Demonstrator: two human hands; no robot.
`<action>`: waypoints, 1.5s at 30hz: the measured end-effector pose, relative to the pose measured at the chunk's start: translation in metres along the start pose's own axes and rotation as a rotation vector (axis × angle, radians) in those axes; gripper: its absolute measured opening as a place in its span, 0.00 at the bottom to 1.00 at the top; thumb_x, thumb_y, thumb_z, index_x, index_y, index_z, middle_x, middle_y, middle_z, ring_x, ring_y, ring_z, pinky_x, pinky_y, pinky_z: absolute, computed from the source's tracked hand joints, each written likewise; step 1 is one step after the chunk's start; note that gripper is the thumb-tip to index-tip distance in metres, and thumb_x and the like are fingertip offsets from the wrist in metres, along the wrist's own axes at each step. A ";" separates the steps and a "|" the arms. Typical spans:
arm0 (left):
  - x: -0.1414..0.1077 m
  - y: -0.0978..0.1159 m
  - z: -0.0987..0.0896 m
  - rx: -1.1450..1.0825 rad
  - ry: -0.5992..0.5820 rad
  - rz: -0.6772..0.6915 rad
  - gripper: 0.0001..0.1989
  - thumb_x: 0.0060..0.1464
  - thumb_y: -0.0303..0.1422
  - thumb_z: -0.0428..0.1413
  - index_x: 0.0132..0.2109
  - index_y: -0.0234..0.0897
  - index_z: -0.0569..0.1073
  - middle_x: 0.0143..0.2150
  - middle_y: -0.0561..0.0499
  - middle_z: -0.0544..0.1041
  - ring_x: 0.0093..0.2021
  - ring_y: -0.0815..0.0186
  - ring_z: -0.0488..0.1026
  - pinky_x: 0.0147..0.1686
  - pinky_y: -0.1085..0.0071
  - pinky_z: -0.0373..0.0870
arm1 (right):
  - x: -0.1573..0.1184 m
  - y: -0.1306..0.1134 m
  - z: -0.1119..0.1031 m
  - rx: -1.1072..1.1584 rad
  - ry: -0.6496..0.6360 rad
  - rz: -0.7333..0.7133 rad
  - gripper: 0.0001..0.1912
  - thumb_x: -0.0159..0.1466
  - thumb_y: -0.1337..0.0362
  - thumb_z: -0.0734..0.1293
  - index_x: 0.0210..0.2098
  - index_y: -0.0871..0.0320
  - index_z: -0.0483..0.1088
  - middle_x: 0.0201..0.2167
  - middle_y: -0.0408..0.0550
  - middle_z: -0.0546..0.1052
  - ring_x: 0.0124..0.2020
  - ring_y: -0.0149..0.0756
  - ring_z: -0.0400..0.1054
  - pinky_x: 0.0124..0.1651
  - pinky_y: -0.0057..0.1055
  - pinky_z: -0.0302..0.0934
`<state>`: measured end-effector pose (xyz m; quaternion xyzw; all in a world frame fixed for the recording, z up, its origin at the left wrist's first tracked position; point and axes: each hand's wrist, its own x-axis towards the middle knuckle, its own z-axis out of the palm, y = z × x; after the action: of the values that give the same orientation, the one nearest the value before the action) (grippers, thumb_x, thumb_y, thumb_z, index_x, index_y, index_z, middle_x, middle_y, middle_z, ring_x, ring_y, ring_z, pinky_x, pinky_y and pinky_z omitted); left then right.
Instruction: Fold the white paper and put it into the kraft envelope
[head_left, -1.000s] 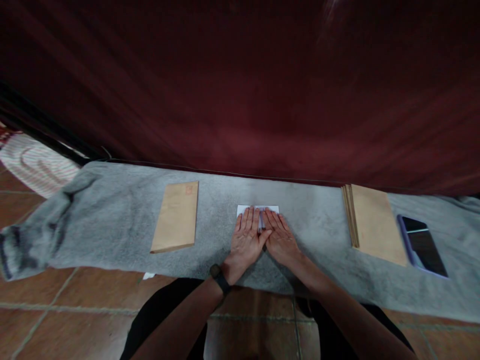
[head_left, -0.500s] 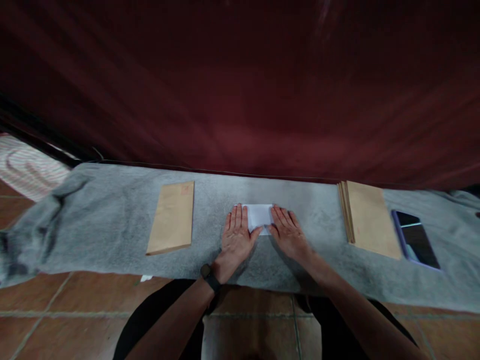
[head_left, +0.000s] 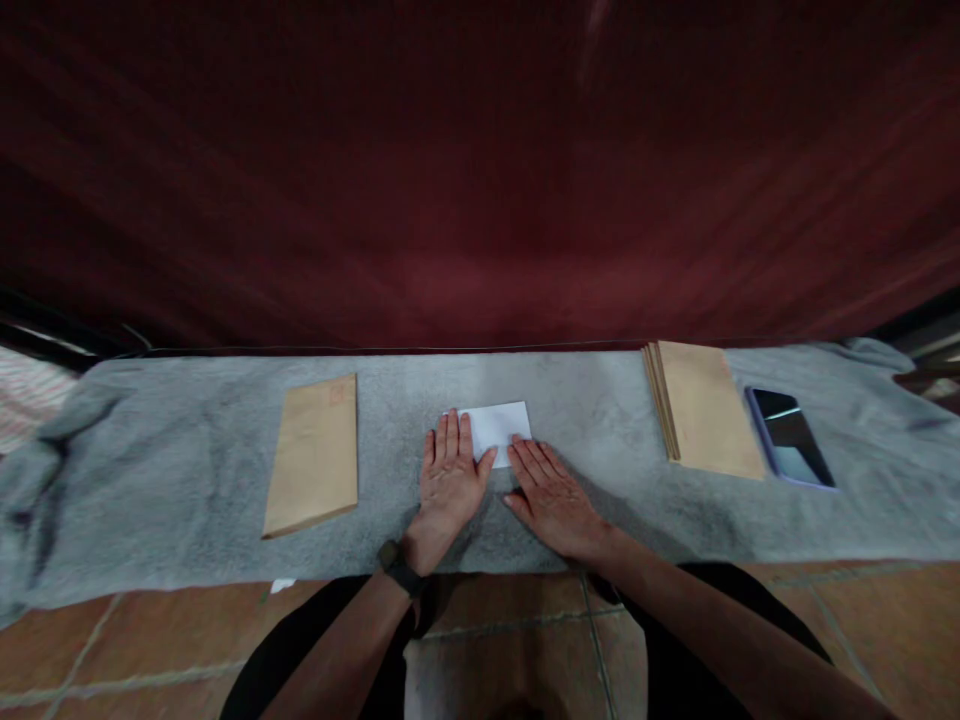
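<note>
A small sheet of folded white paper (head_left: 499,424) lies flat on the grey cloth (head_left: 585,400) in front of me. My left hand (head_left: 451,482) rests flat over the paper's left end, fingers stretched out and pointing away from me, thumb along the near edge. My right hand (head_left: 553,500) is spread palm down at the paper's lower right corner. Only its fingertips reach the paper; the palm is over the cloth. The part of the paper beneath my left fingers is hidden.
To the left lies a brown envelope stack (head_left: 315,455) with a red-printed corner. On the right are several more brown envelopes (head_left: 709,410), overlapping, and a phone (head_left: 791,437) beside them. A dark red drape (head_left: 480,200) hangs behind. Tiled floor (head_left: 172,630) shows in front.
My right hand has slid down towards me, off the paper's right end to its lower right corner. My left hand stays on the paper. The camera view has turned slightly.
</note>
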<state>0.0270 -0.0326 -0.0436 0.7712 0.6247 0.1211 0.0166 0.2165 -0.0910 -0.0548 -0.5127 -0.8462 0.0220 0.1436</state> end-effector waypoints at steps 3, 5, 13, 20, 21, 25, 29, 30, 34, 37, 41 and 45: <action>0.002 0.003 -0.009 -0.072 0.000 0.093 0.31 0.72 0.42 0.39 0.73 0.27 0.59 0.75 0.34 0.58 0.77 0.52 0.51 0.74 0.47 0.50 | 0.000 0.001 0.002 0.009 0.021 0.011 0.33 0.75 0.57 0.59 0.73 0.68 0.54 0.75 0.61 0.55 0.75 0.46 0.49 0.76 0.48 0.46; 0.004 0.009 -0.015 -0.157 -0.070 0.287 0.29 0.73 0.40 0.37 0.73 0.32 0.59 0.75 0.41 0.60 0.76 0.59 0.52 0.75 0.52 0.50 | 0.002 0.001 0.005 0.022 0.040 0.019 0.32 0.74 0.56 0.60 0.72 0.68 0.57 0.74 0.62 0.58 0.75 0.46 0.51 0.76 0.48 0.46; 0.020 0.030 -0.009 -0.203 -0.266 0.474 0.28 0.74 0.39 0.37 0.74 0.38 0.58 0.76 0.46 0.59 0.76 0.65 0.52 0.75 0.57 0.50 | 0.005 -0.001 0.011 0.059 0.125 0.029 0.30 0.73 0.55 0.63 0.66 0.70 0.66 0.68 0.64 0.67 0.72 0.47 0.57 0.75 0.47 0.49; 0.043 0.027 0.000 -0.109 -0.240 0.397 0.28 0.74 0.39 0.36 0.74 0.39 0.58 0.76 0.49 0.59 0.78 0.61 0.47 0.75 0.52 0.49 | 0.006 0.000 0.011 0.083 0.059 0.035 0.33 0.72 0.53 0.65 0.68 0.70 0.63 0.68 0.64 0.68 0.71 0.48 0.59 0.75 0.47 0.48; 0.044 0.027 0.001 -0.095 -0.226 0.387 0.28 0.74 0.39 0.36 0.74 0.40 0.58 0.76 0.49 0.58 0.78 0.60 0.47 0.75 0.52 0.48 | 0.006 0.000 0.011 0.082 0.059 0.037 0.33 0.72 0.53 0.65 0.68 0.70 0.63 0.69 0.64 0.67 0.71 0.48 0.58 0.76 0.48 0.47; 0.049 0.029 0.004 -0.063 -0.183 0.351 0.28 0.74 0.40 0.36 0.75 0.41 0.57 0.76 0.50 0.57 0.78 0.59 0.47 0.75 0.50 0.46 | 0.007 -0.002 0.012 0.082 0.053 0.051 0.32 0.72 0.53 0.64 0.67 0.69 0.64 0.69 0.64 0.66 0.72 0.49 0.58 0.76 0.49 0.46; 0.052 0.026 0.007 -0.028 -0.159 0.290 0.28 0.73 0.40 0.36 0.75 0.42 0.57 0.77 0.49 0.56 0.77 0.59 0.48 0.75 0.51 0.47 | 0.007 -0.003 0.011 0.086 0.059 0.072 0.33 0.72 0.53 0.64 0.69 0.68 0.62 0.71 0.62 0.63 0.73 0.49 0.55 0.76 0.50 0.44; 0.052 0.023 0.007 -0.016 -0.145 0.267 0.28 0.73 0.40 0.36 0.75 0.41 0.57 0.77 0.48 0.56 0.77 0.58 0.48 0.74 0.51 0.48 | 0.007 -0.004 0.011 0.089 0.063 0.072 0.33 0.72 0.54 0.64 0.70 0.68 0.60 0.72 0.61 0.62 0.73 0.49 0.54 0.76 0.50 0.44; 0.048 0.005 0.006 0.036 -0.085 0.177 0.29 0.73 0.40 0.37 0.75 0.38 0.58 0.76 0.44 0.58 0.77 0.55 0.49 0.73 0.49 0.49 | 0.006 -0.004 0.011 0.094 0.084 0.068 0.34 0.72 0.54 0.64 0.71 0.67 0.59 0.72 0.60 0.61 0.74 0.48 0.53 0.76 0.51 0.44; 0.039 -0.013 0.003 0.053 -0.046 0.087 0.29 0.72 0.40 0.37 0.74 0.34 0.59 0.75 0.41 0.59 0.77 0.52 0.51 0.73 0.48 0.51 | 0.006 -0.003 0.011 0.092 0.101 0.062 0.33 0.72 0.54 0.64 0.70 0.67 0.61 0.72 0.60 0.61 0.74 0.49 0.53 0.76 0.51 0.44; 0.024 -0.035 -0.004 0.013 0.040 -0.023 0.30 0.71 0.40 0.39 0.72 0.26 0.61 0.73 0.32 0.62 0.74 0.49 0.56 0.71 0.46 0.54 | 0.007 -0.003 0.010 0.088 0.096 0.054 0.33 0.72 0.55 0.65 0.69 0.68 0.61 0.72 0.62 0.61 0.73 0.50 0.55 0.75 0.52 0.46; 0.021 -0.049 -0.006 -0.144 0.090 -0.082 0.28 0.68 0.41 0.46 0.68 0.30 0.66 0.67 0.34 0.71 0.68 0.50 0.67 0.67 0.49 0.62 | 0.009 -0.004 0.008 0.075 0.077 0.060 0.33 0.71 0.55 0.65 0.69 0.68 0.62 0.71 0.63 0.62 0.72 0.52 0.57 0.74 0.54 0.47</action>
<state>-0.0173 -0.0027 -0.0425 0.7355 0.6457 0.1994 0.0489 0.2068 -0.0840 -0.0597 -0.5326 -0.8229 0.0382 0.1942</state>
